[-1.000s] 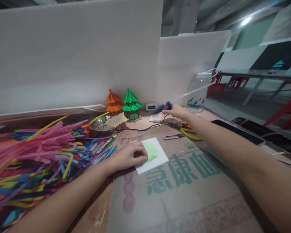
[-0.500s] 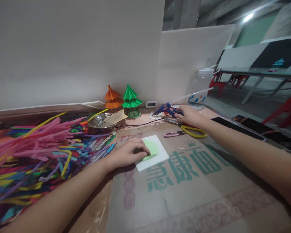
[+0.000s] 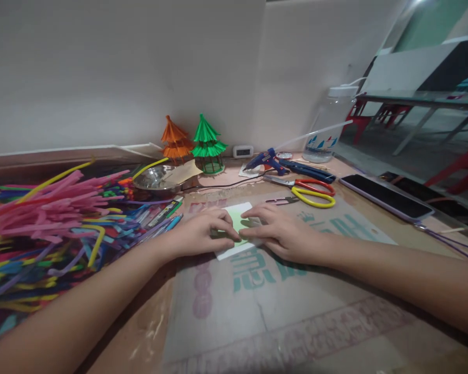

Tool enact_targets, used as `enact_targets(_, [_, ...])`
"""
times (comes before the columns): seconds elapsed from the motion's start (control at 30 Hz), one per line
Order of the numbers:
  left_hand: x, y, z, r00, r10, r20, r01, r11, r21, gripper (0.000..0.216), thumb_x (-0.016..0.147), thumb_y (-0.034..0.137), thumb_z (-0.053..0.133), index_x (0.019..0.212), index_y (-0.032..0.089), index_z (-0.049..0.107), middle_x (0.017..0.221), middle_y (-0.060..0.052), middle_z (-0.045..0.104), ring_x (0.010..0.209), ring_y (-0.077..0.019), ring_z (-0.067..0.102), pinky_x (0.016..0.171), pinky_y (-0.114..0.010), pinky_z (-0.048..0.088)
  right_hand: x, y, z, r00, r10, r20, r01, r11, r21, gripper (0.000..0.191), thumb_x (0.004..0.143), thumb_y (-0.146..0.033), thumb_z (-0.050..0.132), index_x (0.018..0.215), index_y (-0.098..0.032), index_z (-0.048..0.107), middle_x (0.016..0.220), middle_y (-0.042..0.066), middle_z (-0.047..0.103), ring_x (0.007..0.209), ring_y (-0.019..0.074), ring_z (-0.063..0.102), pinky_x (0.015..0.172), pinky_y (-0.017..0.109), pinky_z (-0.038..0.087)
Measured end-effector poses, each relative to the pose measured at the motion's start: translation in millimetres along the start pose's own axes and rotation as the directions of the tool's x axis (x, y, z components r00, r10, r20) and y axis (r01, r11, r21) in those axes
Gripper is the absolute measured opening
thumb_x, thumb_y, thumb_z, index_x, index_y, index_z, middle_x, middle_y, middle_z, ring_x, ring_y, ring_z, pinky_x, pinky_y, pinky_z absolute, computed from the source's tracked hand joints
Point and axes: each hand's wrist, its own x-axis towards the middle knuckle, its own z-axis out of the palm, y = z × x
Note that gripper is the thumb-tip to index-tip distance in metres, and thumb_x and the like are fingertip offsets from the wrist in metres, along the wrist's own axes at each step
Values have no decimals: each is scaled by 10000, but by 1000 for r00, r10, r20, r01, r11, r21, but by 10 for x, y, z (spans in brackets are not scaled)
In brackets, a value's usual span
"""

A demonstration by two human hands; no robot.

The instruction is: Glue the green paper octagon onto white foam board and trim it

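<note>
A light green paper-like piece [image 3: 238,221] lies on a small white board [image 3: 245,207] on top of the cardboard sheet. My left hand [image 3: 206,232] rests at its left side, fingers curled and tips pinched at the piece's near edge. From the right, my right hand [image 3: 286,234] reaches over the board, its fingertips bent onto the same piece close to my left fingertips. Both hands partly cover the piece and the board. Behind the right hand lie pink-handled thread snips [image 3: 281,200].
Pipe cleaners [image 3: 62,208] heap up at left beside a metal bowl [image 3: 148,179]. Orange [image 3: 175,140] and green [image 3: 208,143] pagoda-like models stand behind. A glue gun [image 3: 267,161], scissors [image 3: 314,193], a utility knife [image 3: 310,170], a phone [image 3: 386,197] and a bottle [image 3: 325,124] are to the right.
My right hand has left the glue gun area and come down to the green piece beside my left hand. The left hand stays at the piece. The view has tilted slightly.
</note>
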Motion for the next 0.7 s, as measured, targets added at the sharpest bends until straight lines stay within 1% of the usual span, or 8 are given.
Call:
enact_targets(0.07, [2,10,-38,999,25,23,-25,1000,7,163,931,314,665,1004,263,801,1015,-35,688,969,-184,628,913,-307,454,2,2,22,999,-51,11,51,998,-25,328,970,-145,522,1165,-237,769,1215,163,676,1170,283,584,996,515,491])
enact_targets(0.13, [10,19,-60,999,21,32,-21,1000,-3,167,948,311,635,982,237,781,998,-35,701,945,-178,635,893,-300,462,9,15,29,996,-92,16,93,995,-45,304,980,-161,525,1147,-221,771,1188,171,687,1151,287,587,987,523,492])
enact_targets(0.23, [20,6,-30,999,-26,-26,26,1000,-4,180,971,314,584,952,206,727,974,-34,723,943,-184,643,876,-302,465,18,20,31,991,-132,18,133,988,-78,294,975,-143,528,1147,-199,760,1161,173,700,1154,290,587,966,511,505])
enact_targets(0.3, [22,-18,15,996,-55,-67,57,998,15,168,961,326,593,950,203,707,980,-35,724,958,-194,644,876,-310,462,17,14,41,989,-149,-1,148,982,-115,286,972,-130,530,1130,-195,760,1144,164,710,1150,290,592,986,526,497])
enact_targets(0.37, [22,-36,52,994,-77,-78,80,996,35,165,943,346,613,960,206,698,1002,-37,719,976,-208,642,878,-319,460,13,9,56,986,-165,-22,160,975,-154,275,980,-136,530,1113,-202,762,1138,151,717,1147,287,598,1024,553,474])
enact_targets(0.53, [28,3,50,995,-90,-44,93,994,62,185,912,384,636,963,212,680,1012,-35,703,986,-224,627,895,-337,455,18,-2,64,983,-184,-15,177,965,-191,281,999,-146,517,1122,-243,751,1144,117,717,1181,276,594,1068,574,443])
enact_targets(0.7, [33,38,35,997,-76,-32,78,995,54,166,919,365,633,964,213,683,1020,-34,692,970,-216,624,896,-336,457,13,-16,68,980,-197,7,195,965,-178,292,991,-132,500,1144,-219,733,1164,122,707,1210,282,578,1120,604,398])
